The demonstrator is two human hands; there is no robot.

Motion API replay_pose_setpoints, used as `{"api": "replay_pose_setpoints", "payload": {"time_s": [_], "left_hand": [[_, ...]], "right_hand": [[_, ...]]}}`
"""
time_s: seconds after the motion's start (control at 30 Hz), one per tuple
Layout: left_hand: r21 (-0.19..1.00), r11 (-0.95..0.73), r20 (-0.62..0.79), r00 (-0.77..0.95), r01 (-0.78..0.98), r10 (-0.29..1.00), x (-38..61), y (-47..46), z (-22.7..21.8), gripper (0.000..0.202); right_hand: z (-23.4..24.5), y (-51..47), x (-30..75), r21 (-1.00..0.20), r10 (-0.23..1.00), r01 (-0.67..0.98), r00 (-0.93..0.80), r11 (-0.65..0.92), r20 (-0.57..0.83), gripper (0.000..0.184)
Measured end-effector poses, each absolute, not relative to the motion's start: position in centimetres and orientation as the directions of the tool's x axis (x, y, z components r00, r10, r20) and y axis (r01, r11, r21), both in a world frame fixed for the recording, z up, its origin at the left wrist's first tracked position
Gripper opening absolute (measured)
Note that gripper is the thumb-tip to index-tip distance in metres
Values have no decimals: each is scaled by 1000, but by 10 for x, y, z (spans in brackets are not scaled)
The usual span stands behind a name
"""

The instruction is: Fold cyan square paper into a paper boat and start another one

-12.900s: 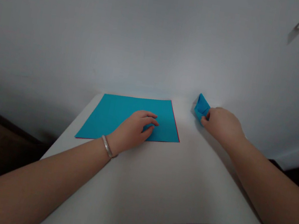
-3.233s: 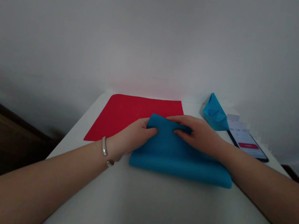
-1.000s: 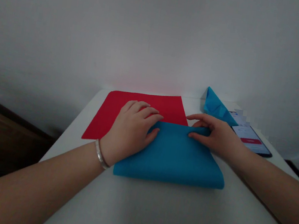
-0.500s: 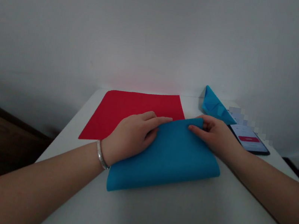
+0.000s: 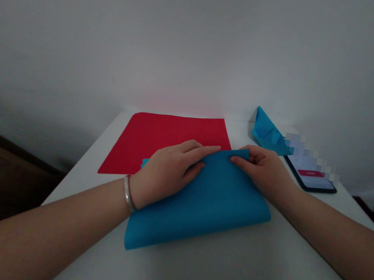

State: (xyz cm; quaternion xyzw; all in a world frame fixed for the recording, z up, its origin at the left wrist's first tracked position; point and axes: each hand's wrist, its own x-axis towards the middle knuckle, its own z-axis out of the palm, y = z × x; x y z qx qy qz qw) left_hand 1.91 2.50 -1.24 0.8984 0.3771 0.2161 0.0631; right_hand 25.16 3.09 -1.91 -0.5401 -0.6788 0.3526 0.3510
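A blue paper sheet (image 5: 208, 205), folded over in half, lies askew on the white table (image 5: 209, 271), its fold toward me. My left hand (image 5: 168, 170), with a silver bracelet on the wrist, lies on the sheet's far left part, fingers stretched out on the upper layer. My right hand (image 5: 263, 171) pinches the sheet's far edge at the top right corner, thumb underneath. A red paper sheet (image 5: 158, 140) lies flat behind the blue one, partly covered by it.
A small folded blue paper shape (image 5: 268, 133) stands at the table's far right. Beside it lies a phone (image 5: 312, 178) with its screen lit. A pale wall rises right behind the table. Dark floor shows at left.
The folded blue sheet has turned further, its near left corner swinging toward me. Both hands stay at its far edge, my left fingers reaching closer to the right hand.
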Motion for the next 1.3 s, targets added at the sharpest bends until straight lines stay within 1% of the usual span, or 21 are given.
{"api": "replay_pose_setpoints", "payload": {"time_s": [0.1, 0.2, 0.27, 0.37, 0.5, 0.6, 0.77, 0.87, 0.93, 1.03, 1.1, 1.2, 1.3], "left_hand": [[288, -707, 344, 619, 646, 706, 18, 27, -13, 45], [311, -719, 340, 633, 622, 695, 17, 31, -14, 45], [322, -729, 343, 643, 604, 684, 17, 34, -16, 46], [339, -741, 350, 653, 580, 671, 17, 35, -17, 46], [360, -748, 354, 660, 558, 663, 19, 36, -16, 46], [396, -752, 367, 659, 528, 656, 23, 35, -13, 45], [473, -716, 366, 625, 513, 690, 35, 35, -6, 38], [494, -692, 353, 606, 526, 713, 42, 36, -2, 36], [502, -696, 330, 630, 514, 703, 45, 39, 2, 37], [507, -726, 273, 712, 464, 647, 46, 45, 9, 42], [484, -744, 239, 748, 461, 619, 43, 48, 11, 42], [423, -747, 257, 723, 512, 641, 37, 51, 7, 45], [394, -741, 273, 700, 544, 659, 32, 51, -1, 50]], "right_hand": [[-17, 31, 251, -830, 982, 526, -137, 187, 134, 28], [-17, 32, 252, -839, 977, 503, -131, 211, 167, 26], [-17, 32, 253, -851, 979, 485, -126, 201, 159, 23], [-18, 32, 253, -846, 982, 500, -110, 187, 152, 25], [-18, 33, 253, -840, 982, 508, -98, 191, 165, 26], [-18, 33, 252, -833, 979, 515, -99, 205, 180, 26], [-15, 33, 251, -834, 974, 503, -105, 226, 200, 23], [-16, 33, 251, -849, 970, 469, -122, 243, 210, 23], [-17, 34, 253, -857, 968, 451, -129, 249, 213, 24], [-21, 36, 256, -846, 963, 460, -116, 270, 244, 25], [-23, 37, 257, -846, 961, 455, -109, 277, 256, 26], [-25, 36, 257, -876, 967, 410, -107, 254, 230, 25], [-25, 35, 256, -909, 975, 356, -110, 219, 191, 25]]}}
